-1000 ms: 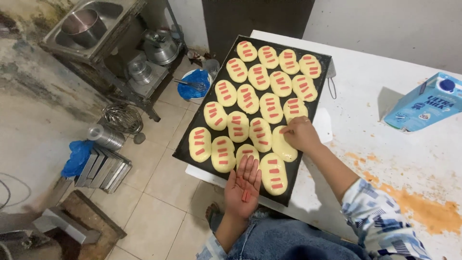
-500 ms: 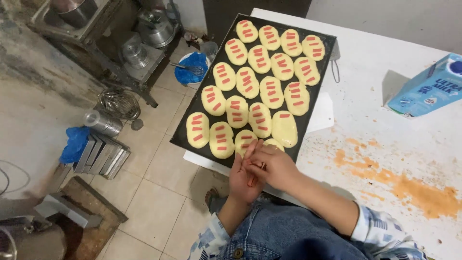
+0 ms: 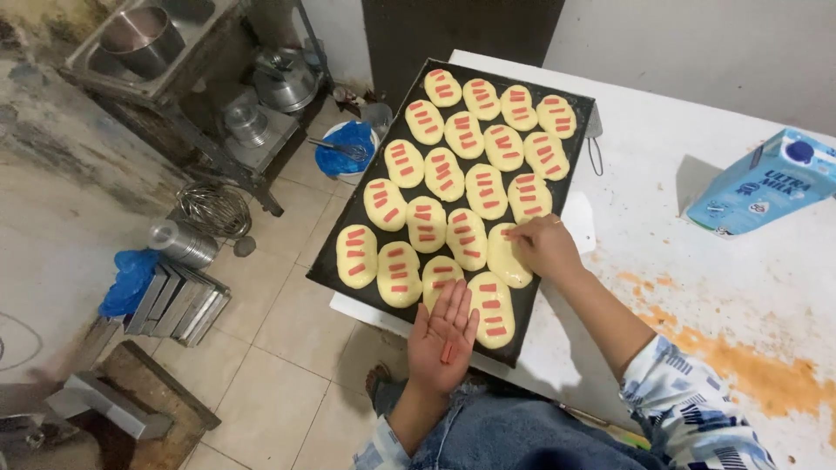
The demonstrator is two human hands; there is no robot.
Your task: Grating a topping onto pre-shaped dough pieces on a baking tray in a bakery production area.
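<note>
Milk carton point(image 3: 764, 184) far right, tabletop point(image 3: 679, 130) btwn.

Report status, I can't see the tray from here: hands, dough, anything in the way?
Left hand open, palm up, red strips resting on it. Right hand laying a strip on a bare dough piece. Black tray full, nothing blocking.
</note>
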